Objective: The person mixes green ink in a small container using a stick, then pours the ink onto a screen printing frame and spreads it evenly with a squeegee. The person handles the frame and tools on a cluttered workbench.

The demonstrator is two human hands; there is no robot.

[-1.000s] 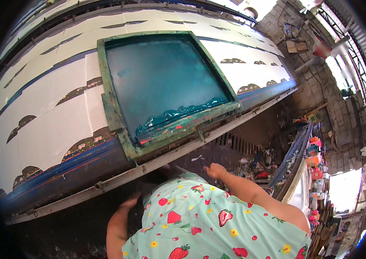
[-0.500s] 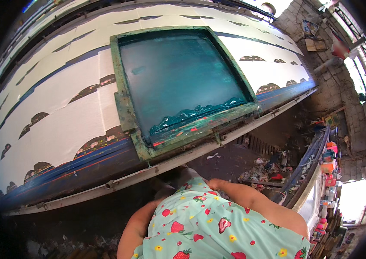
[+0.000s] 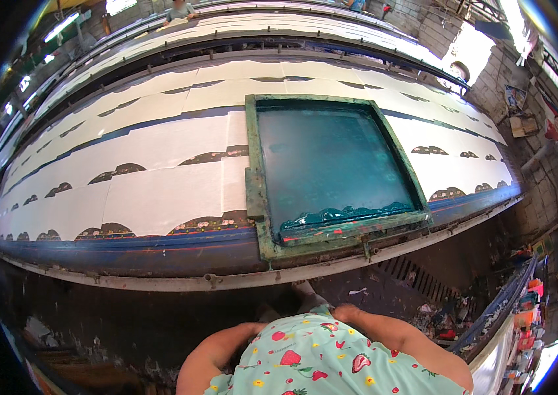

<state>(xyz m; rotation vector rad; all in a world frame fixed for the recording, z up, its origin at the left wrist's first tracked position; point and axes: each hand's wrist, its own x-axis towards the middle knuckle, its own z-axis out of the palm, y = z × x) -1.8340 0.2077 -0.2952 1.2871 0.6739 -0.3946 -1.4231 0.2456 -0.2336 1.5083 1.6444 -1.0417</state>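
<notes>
My left hand (image 3: 253, 328) hangs low at the front of my body, its fingers hidden behind the strawberry-patterned apron (image 3: 331, 355). My right hand (image 3: 343, 312) is at the apron's other edge, close to my thigh, and its fingers are hidden too. Beyond them a green-framed printing screen (image 3: 335, 164) lies on the long printing table (image 3: 193, 257). A thick bead of teal ink (image 3: 345, 214) runs along the screen's near side. Neither hand touches the screen. Pale fabric sheets (image 3: 160, 148) with dark, flowery, scalloped prints cover the table around it.
A metal rail (image 3: 154, 283) with small stops edges the table's near side. Scraps litter the floor (image 3: 443, 316) at the right, next to a bench (image 3: 499, 313) with colourful containers (image 3: 528, 319). Further long tables stand behind, where another person (image 3: 179, 12) is at work.
My view has turned left and up, so the screen now sits further right and lower, and the far tables show. Both hands stay low beside the apron.
</notes>
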